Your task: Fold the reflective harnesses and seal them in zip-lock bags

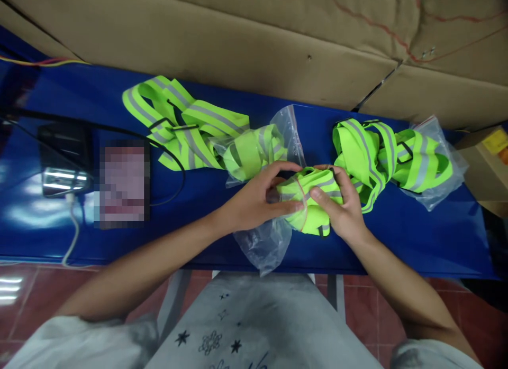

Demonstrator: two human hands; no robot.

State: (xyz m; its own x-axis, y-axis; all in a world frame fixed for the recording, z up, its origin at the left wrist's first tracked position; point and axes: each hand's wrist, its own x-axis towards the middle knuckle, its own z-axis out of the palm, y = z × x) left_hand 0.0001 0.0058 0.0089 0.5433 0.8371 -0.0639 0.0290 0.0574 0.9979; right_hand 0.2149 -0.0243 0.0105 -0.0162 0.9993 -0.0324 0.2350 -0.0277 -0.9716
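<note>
Two hands shared one bundle (327, 223) of yellow-green straps at the near middle part of the blue table (214, 250). The left hand (254, 200) was curled around one end with a clear bag (264, 247) in between, thumb on the near side and fingers on the far side, parted only by the bundle's thickness; that hold probably kept the bag's mouth spread around the straps. A red line along the mouth crossed the bundle, so its left part sat inside the plastic and its right part stuck out. The right hand (345, 210) gripped that bare part firmly, thumb pressed on top and fingers bent behind, likely to keep the folds packed together. The bag's slack end drooped toward the table's near edge, apparently because no straps filled it. On the left, a loose heap (194, 120) touched a second bag (291, 131) with straps inside; on the right, another heap (363, 147) touched a third bag (456, 168). Both heaps lay beyond the hands, perhaps to leave working room. Cardboard (222, 46) stood along the back, and a black device (65, 147) lay far left.
</note>
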